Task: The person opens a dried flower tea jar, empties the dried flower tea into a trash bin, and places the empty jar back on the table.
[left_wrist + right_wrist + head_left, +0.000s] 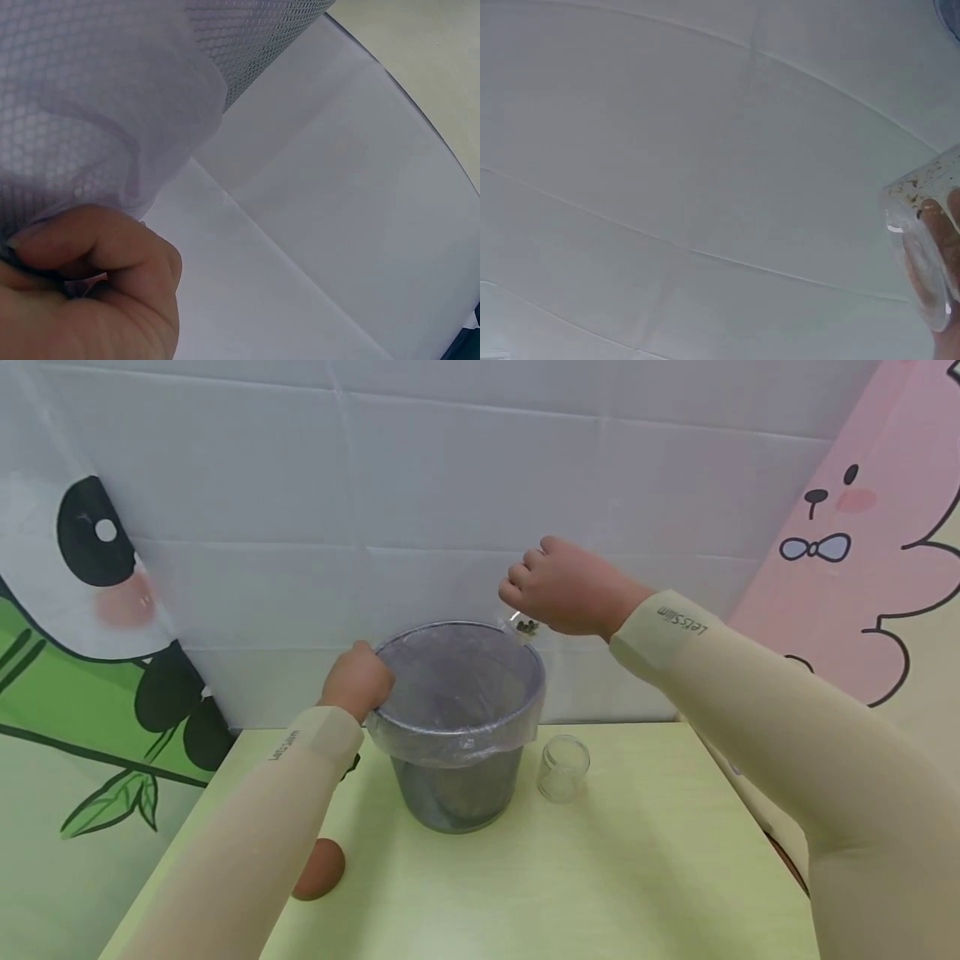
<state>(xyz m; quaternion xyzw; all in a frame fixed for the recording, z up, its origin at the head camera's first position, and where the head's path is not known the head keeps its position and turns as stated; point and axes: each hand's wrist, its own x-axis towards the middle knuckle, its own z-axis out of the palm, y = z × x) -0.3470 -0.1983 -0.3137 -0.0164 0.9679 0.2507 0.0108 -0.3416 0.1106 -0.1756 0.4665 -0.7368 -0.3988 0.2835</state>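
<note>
A grey mesh wastebasket stands on the table, with a clear plastic liner folded down over its rim. My left hand grips the rim at the left; in the left wrist view the thumb and curled index finger pinch the edge together with the liner. My right hand is raised above the basket's right rim. It holds a clear cup, tipped over, with dark brownish bits clinging inside. In the head view the hand hides most of this cup, and only its lower end with the bits shows.
A clear jar stands on the table just right of the basket. Partly behind my left forearm lies a reddish-brown round object. A small black item peeks out beside the left cuff. A white creased wall sheet rises behind the table.
</note>
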